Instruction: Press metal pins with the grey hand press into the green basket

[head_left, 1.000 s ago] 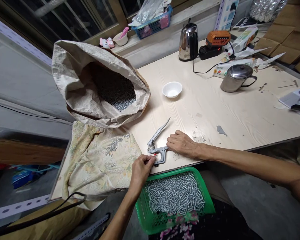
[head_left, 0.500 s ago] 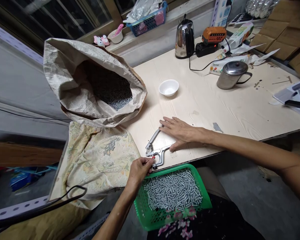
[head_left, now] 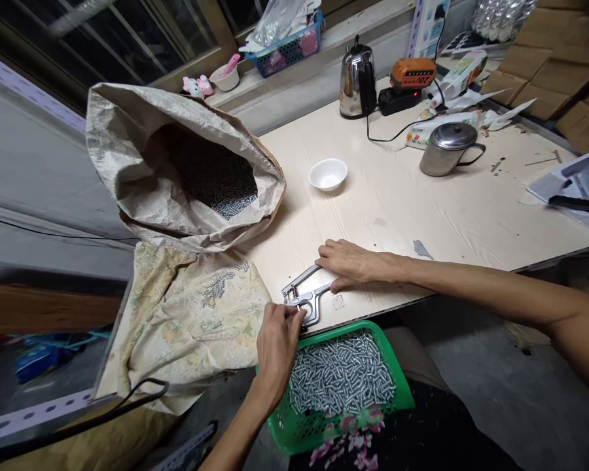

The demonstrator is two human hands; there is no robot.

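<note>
Near the table's front edge lie grey snap-fastener pliers (head_left: 315, 303) with a spring by the pivot. My right hand (head_left: 346, 263) is closed around their two handles, which stand partly apart. At the jaw end, my left hand (head_left: 279, 337) is closed in a pinch; whatever its fingertips hold is hidden or too small to make out. Just below is a green plastic basket (head_left: 403, 373) full of small silvery, screw-like metal pieces (head_left: 343, 376). More loose metal pieces (head_left: 217, 289) lie on a flowered cloth (head_left: 177, 340) to the left.
A large woven sack (head_left: 127, 150) of metal pieces gapes at the left. Beyond the pliers stands a white bowl (head_left: 328, 175). Farther back are a kettle (head_left: 357, 82), a battery on a charger (head_left: 406, 85) with its cord, and a lidded metal mug (head_left: 444, 154).
My right hand has squeezed the handles closer together, its fingers now curled. My left hand stays at the jaws, its back turned more upward. The red part at the jaw no longer shows.
</note>
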